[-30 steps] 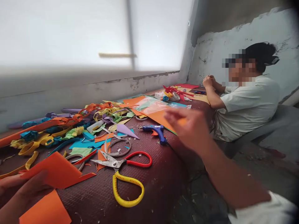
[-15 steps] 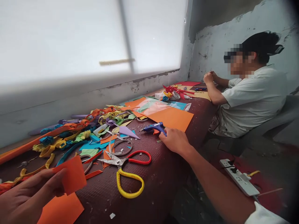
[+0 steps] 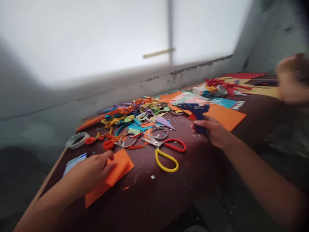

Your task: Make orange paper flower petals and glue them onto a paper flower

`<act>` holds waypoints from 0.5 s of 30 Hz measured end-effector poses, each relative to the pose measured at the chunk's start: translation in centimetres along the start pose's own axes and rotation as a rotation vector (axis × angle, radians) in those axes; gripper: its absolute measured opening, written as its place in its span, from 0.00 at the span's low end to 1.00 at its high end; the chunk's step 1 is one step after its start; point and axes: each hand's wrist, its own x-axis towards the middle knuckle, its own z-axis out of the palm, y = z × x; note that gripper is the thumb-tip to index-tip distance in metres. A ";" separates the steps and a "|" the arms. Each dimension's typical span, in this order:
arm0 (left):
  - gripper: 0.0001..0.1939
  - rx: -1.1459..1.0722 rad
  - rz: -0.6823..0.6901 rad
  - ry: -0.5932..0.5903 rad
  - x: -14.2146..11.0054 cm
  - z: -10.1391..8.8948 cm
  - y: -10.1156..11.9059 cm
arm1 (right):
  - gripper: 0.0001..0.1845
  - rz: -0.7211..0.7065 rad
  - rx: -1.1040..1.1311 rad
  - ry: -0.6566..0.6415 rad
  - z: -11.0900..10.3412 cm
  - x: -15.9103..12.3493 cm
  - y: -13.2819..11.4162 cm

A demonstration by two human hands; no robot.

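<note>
My left hand is closed on a small orange paper piece, just over a larger orange sheet on the table. In my right hand is a blue hot glue gun, gripped by its handle and raised off the table. Its nozzle points left, toward the heap of paper pieces. Between the two hands lie scissors with one red and one yellow handle, blades spread. Motion blurs both hands somewhat.
Coloured paper strips and flowers are heaped along the wall. Rolls of tape lie around them. Orange sheets and a clear packet are farther right. A co-worker's blurred hand shows at the right edge.
My right hand has lifted the glue gun from the table. The orange piece in my left hand has come down over the larger sheet. The view has swung left.
</note>
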 end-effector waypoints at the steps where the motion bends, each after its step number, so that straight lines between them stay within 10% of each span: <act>1: 0.19 0.042 -0.038 -0.054 -0.7 -0.6 -0.2 | 0.19 0.018 0.043 -0.022 0.5 0.6 -0.1; 9: 0.24 0.010 -0.333 0.124 -5.3 -3.1 -2.1 | 0.15 -0.050 0.224 -0.292 7.4 7.1 -2.6; 15: 0.39 -0.074 -0.398 0.105 -0.2 -0.6 -1.2 | 0.18 -0.003 0.145 -0.429 12.3 10.0 -1.1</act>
